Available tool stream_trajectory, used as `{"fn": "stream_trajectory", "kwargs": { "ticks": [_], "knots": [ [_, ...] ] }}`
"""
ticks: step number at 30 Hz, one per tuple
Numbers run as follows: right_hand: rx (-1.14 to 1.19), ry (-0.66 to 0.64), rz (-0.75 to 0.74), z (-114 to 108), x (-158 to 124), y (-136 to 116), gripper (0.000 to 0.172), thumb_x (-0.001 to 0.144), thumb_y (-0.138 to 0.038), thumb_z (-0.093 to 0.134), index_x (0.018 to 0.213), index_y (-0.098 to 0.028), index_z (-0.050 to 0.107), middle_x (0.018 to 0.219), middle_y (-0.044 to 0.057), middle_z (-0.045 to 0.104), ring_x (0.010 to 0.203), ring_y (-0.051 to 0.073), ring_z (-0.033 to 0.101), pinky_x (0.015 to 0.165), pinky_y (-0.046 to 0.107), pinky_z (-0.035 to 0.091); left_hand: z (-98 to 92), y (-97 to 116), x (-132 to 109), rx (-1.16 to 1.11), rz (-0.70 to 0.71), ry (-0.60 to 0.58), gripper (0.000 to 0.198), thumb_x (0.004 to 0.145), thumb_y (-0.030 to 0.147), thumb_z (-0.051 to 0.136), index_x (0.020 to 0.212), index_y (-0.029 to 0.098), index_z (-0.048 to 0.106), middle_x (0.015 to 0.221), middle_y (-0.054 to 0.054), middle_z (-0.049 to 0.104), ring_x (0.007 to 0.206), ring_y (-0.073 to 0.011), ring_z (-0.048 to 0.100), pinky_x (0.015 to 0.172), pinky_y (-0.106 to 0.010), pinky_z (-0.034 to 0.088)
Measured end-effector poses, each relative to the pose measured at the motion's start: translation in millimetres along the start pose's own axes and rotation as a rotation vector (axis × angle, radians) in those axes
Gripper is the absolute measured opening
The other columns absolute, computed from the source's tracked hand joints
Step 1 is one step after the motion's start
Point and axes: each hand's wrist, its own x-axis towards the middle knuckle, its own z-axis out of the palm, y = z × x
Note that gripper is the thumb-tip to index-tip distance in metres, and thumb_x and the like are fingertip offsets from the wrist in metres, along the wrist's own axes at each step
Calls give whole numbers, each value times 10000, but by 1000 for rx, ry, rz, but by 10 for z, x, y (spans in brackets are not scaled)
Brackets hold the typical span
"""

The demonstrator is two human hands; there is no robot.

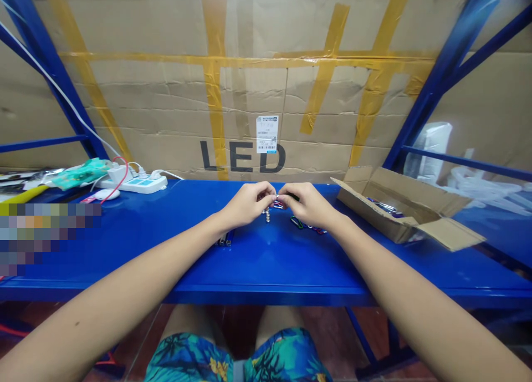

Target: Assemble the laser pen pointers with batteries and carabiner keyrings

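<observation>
My left hand (249, 203) and my right hand (306, 203) meet above the middle of the blue table, fingertips pinched close together. A short string of round gold-coloured beads (267, 215) hangs below my left fingers. Between the fingertips shows a small shiny red piece (279, 204), carabiner-like, on the side of my right hand; the fingers cover most of it. On the table beneath my right hand lie a green carabiner (296, 222) and several others in red and purple. Small dark metal pieces (225, 240) lie beside my left forearm, partly hidden by it.
An open cardboard box (374, 210) with carabiners inside stands at right. A white power strip (143, 183) with plugs and cables sits at back left, near a teal packet (81, 173). A large cardboard panel (166, 105) marked LED backs the blue table (266, 271). Clear plastic wrapping (477, 185) lies far right.
</observation>
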Motion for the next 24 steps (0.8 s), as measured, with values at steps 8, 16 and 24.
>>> {"fn": "stream_trajectory", "kwargs": {
  "ticks": [8,16,24],
  "knots": [
    [175,-116,179,2,5,17,367,944,-323,420,602,-196,454,550,4,541,552,141,486,569,286,367,6,42,-14,132,95,-24,114,888,227,523,851,158,606,739,-12,647,647,-118,535,625,-253,398],
    [247,-69,138,13,-33,44,164,825,-222,583,914,-212,446,713,-23,553,638,141,495,586,274,383,-18,75,13,48,31,-1,94,863,220,557,832,151,612,679,11,616,610,-103,515,602,-238,388],
    [69,-22,84,-18,0,30,74,860,-237,586,815,-179,598,771,45,677,702,175,586,651,302,408,-25,15,13,74,10,-1,105,871,235,563,832,151,614,666,12,614,607,-105,515,594,-238,379]
  ]
}}
